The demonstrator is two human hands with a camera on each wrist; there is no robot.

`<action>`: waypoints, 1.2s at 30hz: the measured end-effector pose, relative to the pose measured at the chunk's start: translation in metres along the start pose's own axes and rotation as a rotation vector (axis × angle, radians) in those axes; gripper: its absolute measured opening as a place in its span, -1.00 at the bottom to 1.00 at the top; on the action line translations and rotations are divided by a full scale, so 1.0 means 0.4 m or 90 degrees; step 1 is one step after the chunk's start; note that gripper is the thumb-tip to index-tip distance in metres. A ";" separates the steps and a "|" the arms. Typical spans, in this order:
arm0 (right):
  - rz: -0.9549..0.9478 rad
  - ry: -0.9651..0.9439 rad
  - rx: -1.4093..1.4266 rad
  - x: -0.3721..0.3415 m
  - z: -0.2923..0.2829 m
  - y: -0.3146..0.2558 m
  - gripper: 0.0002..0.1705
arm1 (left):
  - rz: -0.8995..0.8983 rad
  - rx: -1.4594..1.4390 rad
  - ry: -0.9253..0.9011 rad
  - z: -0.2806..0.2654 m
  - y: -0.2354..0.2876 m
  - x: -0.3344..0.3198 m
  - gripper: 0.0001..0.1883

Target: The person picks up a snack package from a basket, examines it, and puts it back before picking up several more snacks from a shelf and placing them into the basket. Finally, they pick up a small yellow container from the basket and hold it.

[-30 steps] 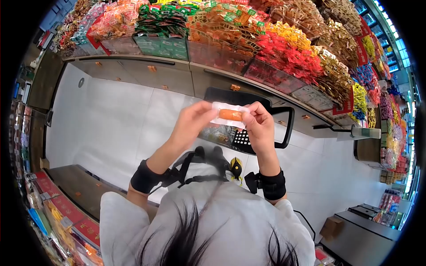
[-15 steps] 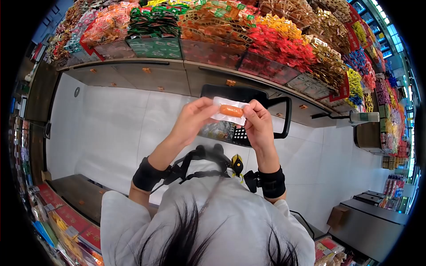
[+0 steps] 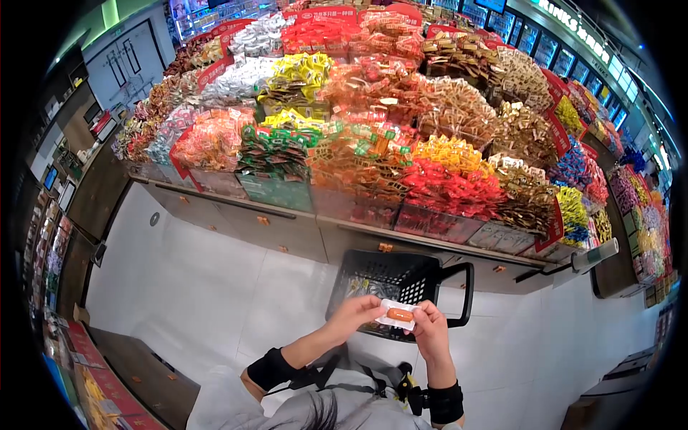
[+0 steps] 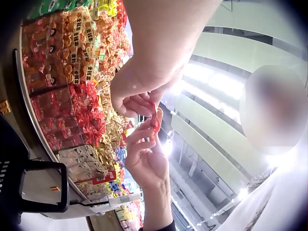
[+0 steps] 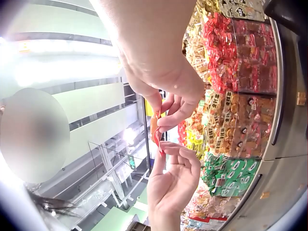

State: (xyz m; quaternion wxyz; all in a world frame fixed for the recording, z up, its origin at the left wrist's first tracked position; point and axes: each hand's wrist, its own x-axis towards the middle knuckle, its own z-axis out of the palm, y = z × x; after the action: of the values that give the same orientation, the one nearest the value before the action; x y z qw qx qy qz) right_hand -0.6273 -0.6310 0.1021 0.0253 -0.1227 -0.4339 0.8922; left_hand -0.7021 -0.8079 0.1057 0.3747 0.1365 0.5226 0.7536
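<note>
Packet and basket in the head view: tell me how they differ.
The packet is small; the basket is far larger. The packet is white with an orange middle, while the basket is black. The packet is pinched between the left hand and right hand; neither holds the basket. Both have something inside.

left hand [image 3: 356, 317] and right hand [image 3: 431, 331] face each other, just apart, each in a pinching grip; left forearm [image 3: 304, 350] slants inward, right forearm [image 3: 441, 371] stands steeper in the head view.
</note>
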 end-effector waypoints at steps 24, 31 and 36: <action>-0.063 -0.028 -0.092 -0.384 -0.576 -0.320 -0.89 | 0.068 0.016 -0.115 0.687 -0.329 0.083 -0.83; -0.072 0.011 -0.089 -0.453 -0.697 -0.404 -0.88 | 0.015 0.042 -0.147 0.802 -0.378 0.152 -0.83; -0.075 0.102 -0.112 -0.501 -0.796 -0.460 -0.92 | -0.016 0.101 -0.183 0.866 -0.418 0.257 -0.87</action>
State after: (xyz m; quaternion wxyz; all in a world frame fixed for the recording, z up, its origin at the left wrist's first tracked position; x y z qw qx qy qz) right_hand -0.3677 -0.3025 0.0964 0.1013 -0.1694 -0.5138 0.8349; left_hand -0.4949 -0.4690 0.0822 0.4427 0.2657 0.5233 0.6779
